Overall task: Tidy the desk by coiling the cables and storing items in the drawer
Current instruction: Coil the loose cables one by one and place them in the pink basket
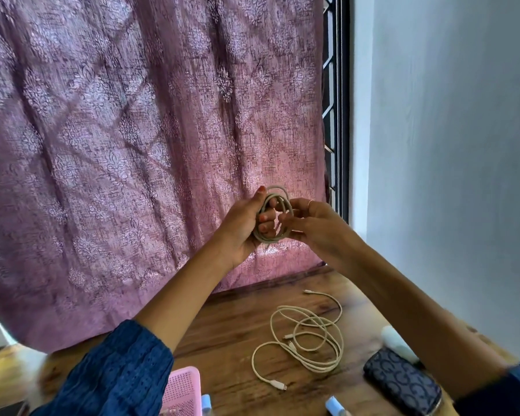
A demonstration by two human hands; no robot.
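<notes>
Landmark: loose cable (305, 337) sprawled on the wooden desk (231, 325).
Behind the loose cable: bare wood runs to the curtain (132, 145), which hangs down to the desk's back edge and closes that side.
Left of the loose cable: open strip of desk, crossed above by the left forearm (174, 298).
Near-left of the loose cable: pink perforated basket (182, 388) blocks the front edge.
Right of the loose cable: patterned pouch (403, 381) and a white object (398, 343), under the right forearm (418, 310).
Above the loose cable: both hands raised with a coiled cable (275, 216); air over the desk stands free.
Far right of the loose cable: wall (448, 145).
</notes>
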